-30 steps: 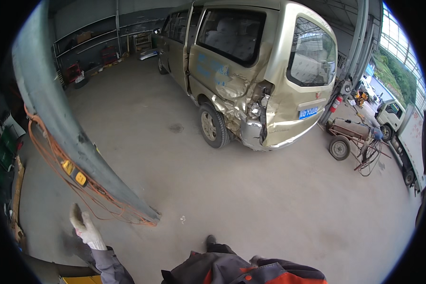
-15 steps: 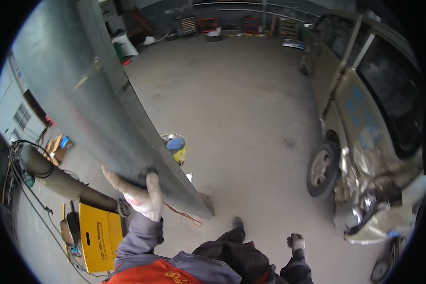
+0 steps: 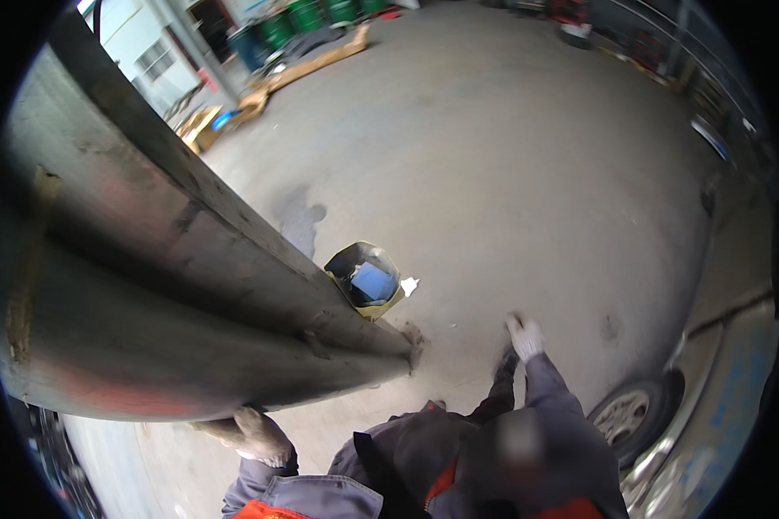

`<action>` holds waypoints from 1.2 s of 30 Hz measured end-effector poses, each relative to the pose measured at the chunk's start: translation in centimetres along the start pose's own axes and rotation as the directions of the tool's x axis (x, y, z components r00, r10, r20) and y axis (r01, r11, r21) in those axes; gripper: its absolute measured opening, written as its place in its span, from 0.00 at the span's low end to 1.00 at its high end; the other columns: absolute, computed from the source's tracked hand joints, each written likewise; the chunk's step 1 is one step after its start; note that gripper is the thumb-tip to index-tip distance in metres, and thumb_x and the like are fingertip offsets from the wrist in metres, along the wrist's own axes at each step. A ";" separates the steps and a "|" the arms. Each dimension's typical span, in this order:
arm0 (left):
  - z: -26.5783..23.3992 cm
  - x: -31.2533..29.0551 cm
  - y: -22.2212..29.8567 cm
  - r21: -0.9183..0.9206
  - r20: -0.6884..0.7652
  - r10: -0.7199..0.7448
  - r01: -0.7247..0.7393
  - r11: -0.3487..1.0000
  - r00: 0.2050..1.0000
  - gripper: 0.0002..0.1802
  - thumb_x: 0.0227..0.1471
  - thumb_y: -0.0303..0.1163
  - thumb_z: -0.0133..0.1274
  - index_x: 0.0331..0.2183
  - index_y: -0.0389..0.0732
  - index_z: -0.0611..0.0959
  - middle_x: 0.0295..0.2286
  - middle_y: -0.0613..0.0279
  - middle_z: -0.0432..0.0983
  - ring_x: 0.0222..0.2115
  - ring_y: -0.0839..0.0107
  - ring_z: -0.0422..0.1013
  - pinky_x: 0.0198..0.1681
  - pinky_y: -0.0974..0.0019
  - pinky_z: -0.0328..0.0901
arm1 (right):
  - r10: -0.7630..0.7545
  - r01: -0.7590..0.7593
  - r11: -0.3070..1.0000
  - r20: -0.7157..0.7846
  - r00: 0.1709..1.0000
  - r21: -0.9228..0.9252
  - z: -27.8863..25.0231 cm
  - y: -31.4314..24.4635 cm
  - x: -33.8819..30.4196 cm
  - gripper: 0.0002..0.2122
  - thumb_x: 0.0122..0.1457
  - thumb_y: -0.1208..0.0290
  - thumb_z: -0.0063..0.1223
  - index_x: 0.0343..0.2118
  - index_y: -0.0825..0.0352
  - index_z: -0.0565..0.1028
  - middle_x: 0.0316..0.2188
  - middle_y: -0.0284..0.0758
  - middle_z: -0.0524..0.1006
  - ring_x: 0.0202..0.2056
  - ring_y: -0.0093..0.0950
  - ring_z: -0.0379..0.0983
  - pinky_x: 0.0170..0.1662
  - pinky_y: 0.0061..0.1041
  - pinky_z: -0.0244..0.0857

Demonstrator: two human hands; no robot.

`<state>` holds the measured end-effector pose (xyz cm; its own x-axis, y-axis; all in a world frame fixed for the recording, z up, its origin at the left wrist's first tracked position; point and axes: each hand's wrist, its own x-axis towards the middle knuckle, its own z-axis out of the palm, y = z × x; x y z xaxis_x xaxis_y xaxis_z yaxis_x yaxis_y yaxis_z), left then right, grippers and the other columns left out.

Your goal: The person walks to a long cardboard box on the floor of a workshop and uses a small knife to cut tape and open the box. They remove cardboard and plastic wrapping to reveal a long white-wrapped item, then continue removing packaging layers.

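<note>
Left hand [image 3: 255, 437] cupped under long grey metal panel [image 3: 164, 294], bearing it alone; right hand [image 3: 524, 336] hangs free, fingers loosely spread. Risk: panel tips, striking open box [image 3: 366, 279] on floor [image 3: 511, 173]

Dull grey sheet metal on the large panel [image 3: 173, 285], matt, scuffed, streaked with rust-brown patches and faint reddish smears, dented near its lower tip. Soiled white knit cloth on the gloved left hand [image 3: 253, 435] pressed under the panel's lower edge; cleaner white cloth on the gloved right hand [image 3: 524, 336]. Grey woven fabric on the sleeves [image 3: 550, 394], matt. Rough, matt concrete on the floor [image 3: 511, 173], stained darker in spots. Yellowish cardboard, perhaps, on the small open box [image 3: 368, 278]. Glossy painted metal on the car body [image 3: 736, 389]; black rubber tyre [image 3: 645, 415].
</note>
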<state>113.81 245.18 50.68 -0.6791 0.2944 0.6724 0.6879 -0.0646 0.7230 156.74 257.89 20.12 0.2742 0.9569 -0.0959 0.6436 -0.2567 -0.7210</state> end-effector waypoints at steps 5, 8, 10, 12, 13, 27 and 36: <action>1.2 -1.0 1.2 -0.041 -0.176 -0.115 0.110 0.993 0.978 0.48 0.61 0.45 0.51 0.69 0.32 0.47 0.66 0.41 0.50 0.64 0.52 0.55 0.66 0.53 0.51 | -0.457 0.400 0.873 0.178 0.872 0.280 0.4 -21.6 9.9 0.16 0.60 0.58 0.55 0.43 0.64 0.80 0.35 0.46 0.82 0.40 0.44 0.80 0.45 0.39 0.73; 4.2 -1.4 6.2 -0.028 -0.189 -0.129 0.126 0.992 0.973 0.47 0.62 0.42 0.51 0.70 0.33 0.47 0.66 0.44 0.50 0.64 0.54 0.53 0.67 0.53 0.51 | -0.790 0.698 0.612 0.337 0.513 0.373 0.3 -31.6 11.3 0.18 0.60 0.54 0.55 0.45 0.63 0.80 0.42 0.45 0.80 0.46 0.44 0.77 0.49 0.39 0.71; 5.5 -1.8 7.6 0.072 -0.308 -0.110 0.139 0.988 0.945 0.45 0.61 0.37 0.53 0.70 0.36 0.48 0.66 0.45 0.51 0.64 0.56 0.54 0.66 0.55 0.53 | -0.727 0.907 0.398 0.650 0.219 0.139 1.2 -38.1 9.4 0.25 0.57 0.47 0.55 0.49 0.63 0.79 0.47 0.44 0.78 0.51 0.44 0.74 0.51 0.45 0.70; 6.3 -2.1 9.1 0.224 -0.362 -0.090 0.180 0.958 0.928 0.44 0.61 0.31 0.54 0.70 0.41 0.49 0.66 0.46 0.51 0.63 0.57 0.57 0.64 0.58 0.56 | -0.549 0.982 0.176 0.835 0.039 0.070 2.1 -41.7 7.8 0.22 0.54 0.51 0.56 0.46 0.62 0.82 0.46 0.42 0.81 0.50 0.43 0.75 0.51 0.46 0.71; 6.8 -1.7 9.4 0.347 -0.384 0.064 0.079 0.935 0.921 0.45 0.62 0.33 0.54 0.70 0.43 0.48 0.66 0.45 0.52 0.62 0.57 0.58 0.64 0.58 0.56 | -0.455 0.998 0.050 0.890 -0.001 0.026 3.5 -42.6 7.1 0.20 0.53 0.54 0.56 0.45 0.61 0.83 0.45 0.42 0.82 0.50 0.43 0.77 0.50 0.45 0.71; 8.5 0.0 5.2 0.808 -0.458 0.496 0.112 0.578 0.738 0.48 0.61 0.45 0.53 0.69 0.35 0.48 0.67 0.38 0.47 0.67 0.44 0.48 0.68 0.49 0.48 | -0.641 0.984 0.062 0.763 -0.088 0.165 5.1 -44.3 11.0 0.11 0.56 0.69 0.51 0.36 0.61 0.86 0.36 0.38 0.85 0.41 0.37 0.83 0.40 0.38 0.76; 27.0 -1.2 15.0 0.464 -0.397 0.435 -0.233 0.855 0.808 0.27 0.61 0.23 0.48 0.61 0.34 0.67 0.56 0.48 0.69 0.56 0.58 0.67 0.60 0.57 0.62 | -0.704 -0.075 0.691 0.693 0.156 0.719 0.9 -43.4 33.0 0.15 0.66 0.64 0.54 0.37 0.74 0.81 0.27 0.35 0.81 0.28 0.21 0.76 0.36 0.24 0.72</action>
<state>131.85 269.58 56.48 -0.3510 -0.1686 0.9211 0.8650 0.3183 0.3879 137.24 300.72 47.63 -0.9053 0.4245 0.0166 -0.0889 -0.1511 -0.9845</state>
